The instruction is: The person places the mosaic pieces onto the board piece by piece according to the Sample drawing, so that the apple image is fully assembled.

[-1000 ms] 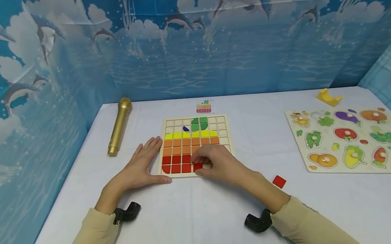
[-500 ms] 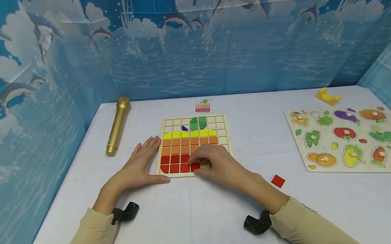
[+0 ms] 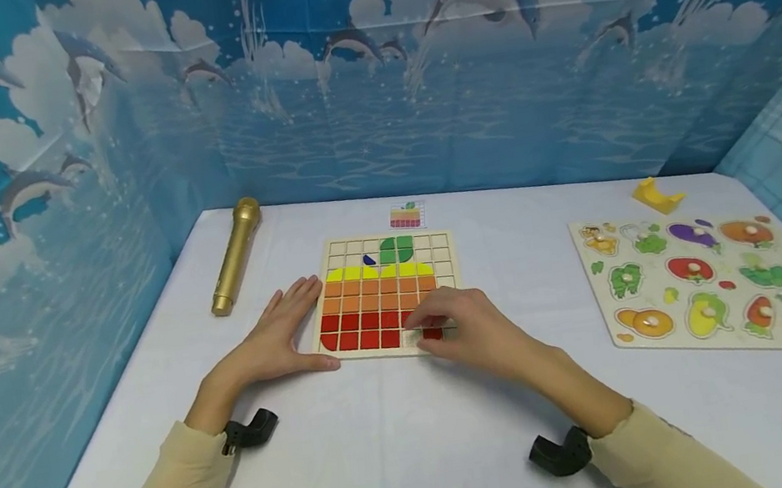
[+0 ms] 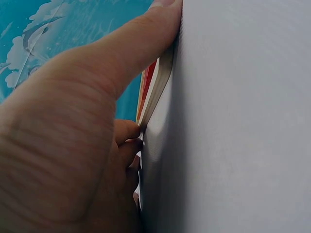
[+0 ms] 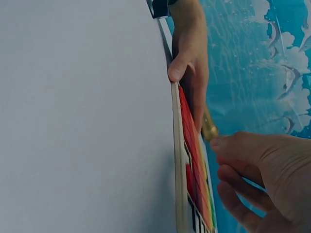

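Note:
A square wooden grid board (image 3: 446, 252) lies on the table, filled with rows of red, orange and yellow tiles; green leaf pieces (image 3: 396, 250) and a small blue piece (image 3: 368, 260) sit near its top. My left hand (image 3: 270, 339) lies with spread, straight fingers along the board's left edge, thumb at the near corner. My right hand (image 3: 475, 324) hovers over the lower right of the board, fingers loosely bent. Between its thumb and fingers in the head view shows a red tile (image 3: 433, 334), with a bare cell to its left. In the right wrist view the fingertips (image 5: 221, 142) hold nothing.
A small picture card (image 3: 406, 215) lies behind the board. To the left is a gold microphone-shaped stick (image 3: 236, 257). A vegetable puzzle board (image 3: 730, 278) and a yellow curved piece (image 3: 658, 195) lie to the right. A dolphin-print curtain (image 3: 371, 112) surrounds the table.
My right hand has shifted right along the bottom rows, uncovering more red tiles. The loose red tile on the table is out of sight where the forearm now passes. My left hand stays put.

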`<state>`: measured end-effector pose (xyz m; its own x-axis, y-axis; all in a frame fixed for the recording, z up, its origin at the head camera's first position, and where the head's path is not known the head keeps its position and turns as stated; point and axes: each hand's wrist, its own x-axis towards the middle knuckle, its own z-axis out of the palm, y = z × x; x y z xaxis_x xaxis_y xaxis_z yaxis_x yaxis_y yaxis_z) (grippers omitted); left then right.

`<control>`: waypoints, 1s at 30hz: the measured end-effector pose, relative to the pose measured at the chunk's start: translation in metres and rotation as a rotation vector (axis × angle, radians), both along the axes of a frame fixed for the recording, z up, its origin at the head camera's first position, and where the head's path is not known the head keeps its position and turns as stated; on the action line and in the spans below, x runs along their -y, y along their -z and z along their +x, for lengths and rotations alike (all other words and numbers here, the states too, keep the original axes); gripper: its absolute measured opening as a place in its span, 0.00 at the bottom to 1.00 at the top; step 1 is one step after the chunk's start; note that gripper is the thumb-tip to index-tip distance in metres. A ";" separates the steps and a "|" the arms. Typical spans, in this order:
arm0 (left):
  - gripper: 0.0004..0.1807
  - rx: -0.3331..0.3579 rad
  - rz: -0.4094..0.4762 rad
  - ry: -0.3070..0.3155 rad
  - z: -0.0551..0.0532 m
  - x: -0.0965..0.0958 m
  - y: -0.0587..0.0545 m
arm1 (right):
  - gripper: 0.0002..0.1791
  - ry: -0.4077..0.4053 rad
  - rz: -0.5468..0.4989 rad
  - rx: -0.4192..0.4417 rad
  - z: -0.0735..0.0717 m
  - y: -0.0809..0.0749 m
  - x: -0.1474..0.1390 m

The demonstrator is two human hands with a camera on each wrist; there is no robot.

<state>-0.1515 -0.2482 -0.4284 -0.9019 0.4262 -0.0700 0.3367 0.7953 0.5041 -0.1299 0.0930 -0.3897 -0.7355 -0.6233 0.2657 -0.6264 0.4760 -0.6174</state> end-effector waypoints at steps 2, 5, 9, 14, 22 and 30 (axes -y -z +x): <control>0.71 0.002 0.005 0.001 0.001 0.000 0.000 | 0.12 -0.005 0.009 0.012 0.002 -0.002 -0.013; 0.71 0.004 0.002 -0.002 0.001 -0.001 0.001 | 0.13 0.009 0.024 0.013 0.005 -0.002 -0.034; 0.71 0.006 0.000 -0.007 0.001 -0.001 0.001 | 0.15 0.058 0.044 0.014 0.008 0.000 -0.064; 0.71 0.008 0.004 -0.003 0.001 -0.003 0.000 | 0.17 0.126 0.067 0.027 0.014 -0.002 -0.103; 0.71 0.000 0.000 -0.002 0.002 -0.002 0.000 | 0.22 0.149 0.122 0.102 0.025 -0.003 -0.145; 0.71 -0.001 0.002 0.003 0.002 0.000 0.000 | 0.35 0.131 0.238 0.180 0.027 0.000 -0.161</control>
